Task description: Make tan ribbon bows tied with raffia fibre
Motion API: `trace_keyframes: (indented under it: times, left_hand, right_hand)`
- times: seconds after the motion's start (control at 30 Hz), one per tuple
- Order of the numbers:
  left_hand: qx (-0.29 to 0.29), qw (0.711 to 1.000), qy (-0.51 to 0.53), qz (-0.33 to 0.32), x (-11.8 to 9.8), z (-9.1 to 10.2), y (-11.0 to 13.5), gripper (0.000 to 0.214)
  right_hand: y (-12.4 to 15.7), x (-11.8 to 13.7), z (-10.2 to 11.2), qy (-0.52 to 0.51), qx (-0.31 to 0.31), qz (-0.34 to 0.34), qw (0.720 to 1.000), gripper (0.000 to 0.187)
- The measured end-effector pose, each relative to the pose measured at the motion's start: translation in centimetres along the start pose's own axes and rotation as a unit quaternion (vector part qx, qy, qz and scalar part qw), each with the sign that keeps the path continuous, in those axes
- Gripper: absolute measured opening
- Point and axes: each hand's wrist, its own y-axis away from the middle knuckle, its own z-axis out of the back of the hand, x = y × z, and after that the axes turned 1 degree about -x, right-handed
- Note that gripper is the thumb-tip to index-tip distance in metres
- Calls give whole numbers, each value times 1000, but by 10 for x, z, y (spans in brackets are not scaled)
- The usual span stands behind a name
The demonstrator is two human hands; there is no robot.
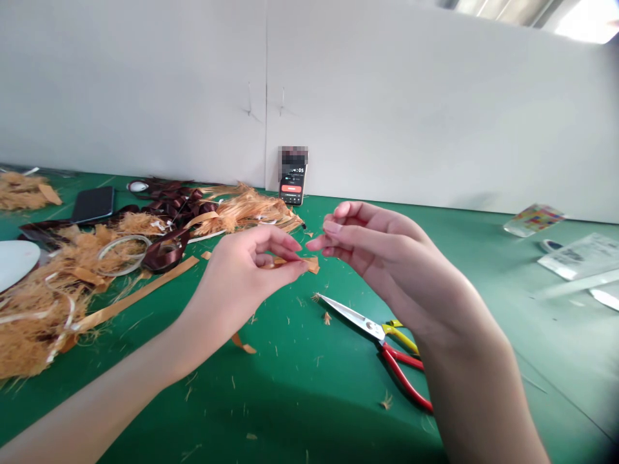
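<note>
My left hand (244, 261) pinches a short tan ribbon (313, 265) between thumb and fingertips, one end sticking out to the right. Just beside it, my right hand (382, 248) has its thumb and fingertips pressed together; whatever lies between them is too small to make out. Below the right hand lie scissors (370, 327) with red and yellow handles, blades pointing up and left. Under my left wrist, a curled scrap of ribbon (244, 346) rests on the green table (290, 399).
Frayed tan fibre (29, 335), a roll of clear tape (124, 256) and dark brown ribbon (167, 251) crowd the left. A lit phone (292, 177) leans on the white wall (387, 96); a dark phone (93, 204) lies flat. Clear plastic packets (583, 256) sit at the right.
</note>
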Motion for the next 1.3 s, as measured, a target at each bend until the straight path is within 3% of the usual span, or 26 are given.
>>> trace_keyframes:
  times: [0.2,0.5,0.63,0.73,0.87,0.97,1.07,1.3]
  left_hand:
    - [-17,1000,-2,22,-2,-2,1,25]
    - [-21,998,-59,3,1,2,0,20]
    - [-5,997,-72,-4,-2,4,0,16]
    - [-6,996,-90,-11,-2,5,1,15]
    - [-24,992,-125,-24,-2,7,3,15]
    - [-40,989,-133,-44,-1,9,4,14]
    - [-42,991,-120,-52,-1,10,4,13]
    - [-19,995,-89,-34,0,7,4,18]
  right_hand:
    - [0,1,-1,15,-1,7,1000,15]
    - [3,2,6,128,-29,73,989,30]
    - [2,0,15,262,-30,92,960,19]
    - [2,-5,17,370,37,53,927,5]
    - [5,-7,15,448,128,14,885,21]
    - [3,-3,17,468,96,43,878,23]
    - [0,3,22,459,58,70,884,25]
    - [-4,-2,26,245,26,148,958,15]
